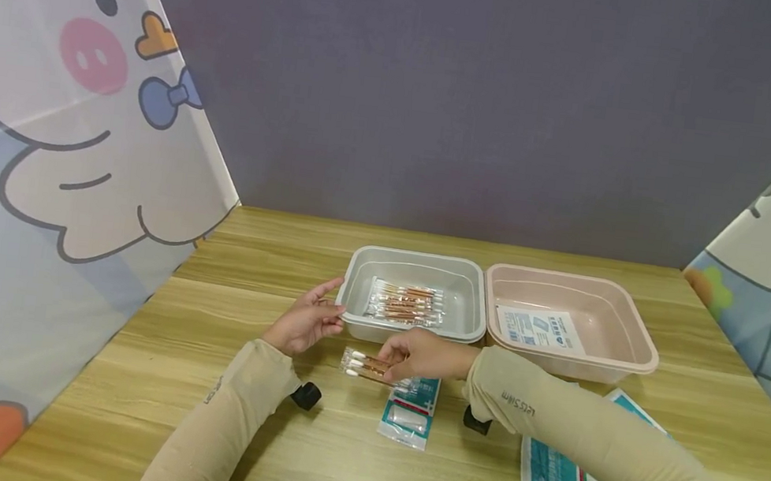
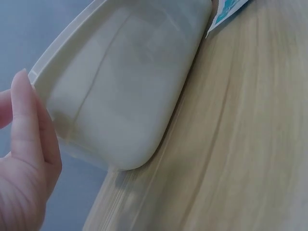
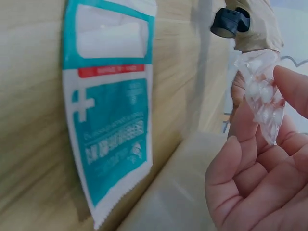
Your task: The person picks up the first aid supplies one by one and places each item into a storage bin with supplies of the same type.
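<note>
My right hand (image 1: 421, 354) grips a clear packet of cotton swabs (image 1: 359, 364), white tips pointing left, just in front of the grey basin (image 1: 468, 334). In the right wrist view, thumb and fingers pinch this crinkled packet (image 3: 263, 91). More wrapped swabs (image 1: 407, 304) with brown sticks lie inside the grey basin. My left hand (image 1: 308, 321) is at that basin's left rim, its fairly straight fingertips right at the edge, as the left wrist view also shows. Below the right hand, a teal and white packet (image 1: 408, 421) with a clear window lies on the table.
To the right, a pink basin (image 1: 621, 331) stands against the grey one and holds a white printed packet (image 1: 540, 329). Another teal packet (image 1: 555, 472) lies partly under the right forearm. A dark panel (image 1: 458, 106) rises behind the wooden table (image 1: 269, 259).
</note>
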Demonstrator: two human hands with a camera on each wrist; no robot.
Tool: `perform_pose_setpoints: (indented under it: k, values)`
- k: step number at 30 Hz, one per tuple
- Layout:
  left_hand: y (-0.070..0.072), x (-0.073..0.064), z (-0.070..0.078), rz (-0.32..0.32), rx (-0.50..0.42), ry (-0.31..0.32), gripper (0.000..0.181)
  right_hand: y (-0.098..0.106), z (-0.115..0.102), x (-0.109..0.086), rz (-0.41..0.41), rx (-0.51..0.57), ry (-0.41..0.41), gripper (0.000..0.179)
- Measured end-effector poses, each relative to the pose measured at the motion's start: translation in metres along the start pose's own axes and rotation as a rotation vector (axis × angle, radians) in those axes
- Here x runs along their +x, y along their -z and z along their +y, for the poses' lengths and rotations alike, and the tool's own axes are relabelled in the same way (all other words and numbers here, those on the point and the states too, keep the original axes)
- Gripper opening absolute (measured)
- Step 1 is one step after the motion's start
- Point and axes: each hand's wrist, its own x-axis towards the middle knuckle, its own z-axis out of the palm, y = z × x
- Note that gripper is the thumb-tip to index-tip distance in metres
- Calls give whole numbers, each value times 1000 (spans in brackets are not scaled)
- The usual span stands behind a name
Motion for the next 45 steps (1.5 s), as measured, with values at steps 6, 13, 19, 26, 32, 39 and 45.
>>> perform_pose_setpoints:
  k: [6, 13, 19, 26, 32, 39, 45]
  values:
    - [0, -1, 1, -11, -16, 0, 66, 8, -9, -4, -1, 43, -8, 15]
    - [1, 0, 0, -9, -9, 0, 66, 18, -15, -7, 21, 94, -28, 18]
    - [1, -1, 1, -8, -4, 2, 66, 33, -24, -5, 57, 121, -55, 25]
    - [0, -3, 2, -18, 6, -9, 66, 49, -26, -1, 62, 134, -50, 28]
    - [0, -4, 2, -10, 3, -6, 66, 58, -31, 3, 87, 128, -87, 27]
    - [0, -4, 1, -6, 13, 2, 66, 68, -34, 5, 117, 145, -100, 28]
    - [-1, -3, 1, 7, 13, 1, 65, 77, -34, 9, 133, 153, -114, 29]
